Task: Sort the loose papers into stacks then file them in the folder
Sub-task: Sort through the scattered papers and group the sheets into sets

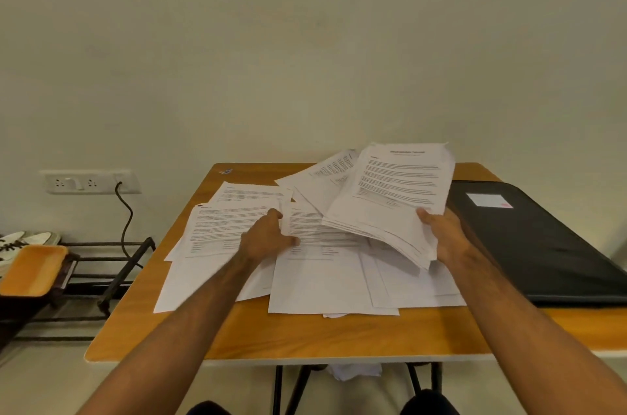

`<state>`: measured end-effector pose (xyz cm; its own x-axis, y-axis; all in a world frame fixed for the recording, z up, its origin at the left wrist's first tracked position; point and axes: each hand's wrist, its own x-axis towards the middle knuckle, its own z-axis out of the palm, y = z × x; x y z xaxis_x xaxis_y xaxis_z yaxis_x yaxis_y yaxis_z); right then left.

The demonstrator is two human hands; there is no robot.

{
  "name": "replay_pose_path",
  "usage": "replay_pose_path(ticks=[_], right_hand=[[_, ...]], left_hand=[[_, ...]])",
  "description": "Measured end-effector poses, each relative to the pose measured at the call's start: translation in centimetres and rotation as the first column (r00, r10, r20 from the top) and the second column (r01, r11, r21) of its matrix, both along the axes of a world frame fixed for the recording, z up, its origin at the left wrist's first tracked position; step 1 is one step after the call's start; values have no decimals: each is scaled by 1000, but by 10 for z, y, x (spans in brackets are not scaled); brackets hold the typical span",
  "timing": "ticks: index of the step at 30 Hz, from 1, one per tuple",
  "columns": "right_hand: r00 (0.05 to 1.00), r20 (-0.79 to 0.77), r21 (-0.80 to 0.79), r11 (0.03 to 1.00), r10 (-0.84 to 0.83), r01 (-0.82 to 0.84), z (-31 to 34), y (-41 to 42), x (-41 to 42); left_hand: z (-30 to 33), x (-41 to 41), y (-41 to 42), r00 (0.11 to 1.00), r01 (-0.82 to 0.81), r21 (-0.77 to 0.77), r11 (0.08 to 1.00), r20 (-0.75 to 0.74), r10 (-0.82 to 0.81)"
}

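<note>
Looking down from the head view, the wooden table [322, 336] showed a bare strip along its near edge at 6 o'clock, the widest open room for moving, while its far edge ran close against the wall at 12 o'clock. A closed black folder [543, 245] with a pale label lay flat at 3 o'clock, reaching the table's right edge and closing off that side. Off the table at 9 o'clock stood a dark metal rack [112, 265] carrying an orange tray [32, 270] and white shoes [20, 241], with a wall socket [90, 181] and a hanging cable above it. Loose papers [325, 282] covered the table's middle in overlapping sheets, one small stack [224, 228] lying toward 10 o'clock. The left hand [266, 238] rested on the sheets at the centre, its fingers curled, with thumb and fingers pinching the left edge of one printed sheet there. The right hand [448, 238] gripped a thick bundle of papers [390, 197] by its near right corner, thumb on top and the other fingers hidden beneath; the bundle tilted up toward 12 o'clock, lifted clear of the sheets below, its right edge just beside the folder. Both forearms reached in from 6 o'clock, well apart from each other.
</note>
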<state>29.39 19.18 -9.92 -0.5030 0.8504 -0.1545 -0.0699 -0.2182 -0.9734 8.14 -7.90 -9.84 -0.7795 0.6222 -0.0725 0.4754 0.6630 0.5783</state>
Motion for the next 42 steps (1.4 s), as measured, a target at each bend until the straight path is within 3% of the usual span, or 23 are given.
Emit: replay_pose_path(ticks=[5,11,16,18,20,23,25,27,35,39,42], right_hand=[[997,65,-4,999,45,-45,-8,1,8],[998,32,-13,998,61,-60,-3,0,11],[998,19,-35,997,65,-64,0,-4,13],[998,-4,-43,997,59,-59,5,-4,15],[997,-45,-45,997,64,-66,13,-5,17],[994,-88,-56,996,61,-66,22,-5,16],[992,-124,-96,994,39,-51,26,-5,11],[988,-155,-144,989,11,-33,30,-8,4],[971,-227,-275,961,-75,10,44,-14,-27],[963,-231,-280,957,-141,73,47,-3,-31],[964,-227,-243,967,-136,79,48,5,-30]], left_hand=[[3,-3,9,998,-60,100,993,-30,63],[42,-26,-5,971,-54,280,958,-209,116],[57,-36,-21,896,83,185,979,-443,8],[61,-40,-26,864,12,228,974,-492,105],[71,-43,-31,848,-123,412,903,-428,311],[89,-57,-35,858,-358,679,641,-32,513],[95,-70,-31,851,-482,732,481,263,454],[94,-78,-21,845,-531,755,384,436,310],[63,-40,52,844,-510,715,478,523,118],[40,-32,86,862,-482,684,547,481,159],[30,-13,98,850,-411,679,609,526,-14]])
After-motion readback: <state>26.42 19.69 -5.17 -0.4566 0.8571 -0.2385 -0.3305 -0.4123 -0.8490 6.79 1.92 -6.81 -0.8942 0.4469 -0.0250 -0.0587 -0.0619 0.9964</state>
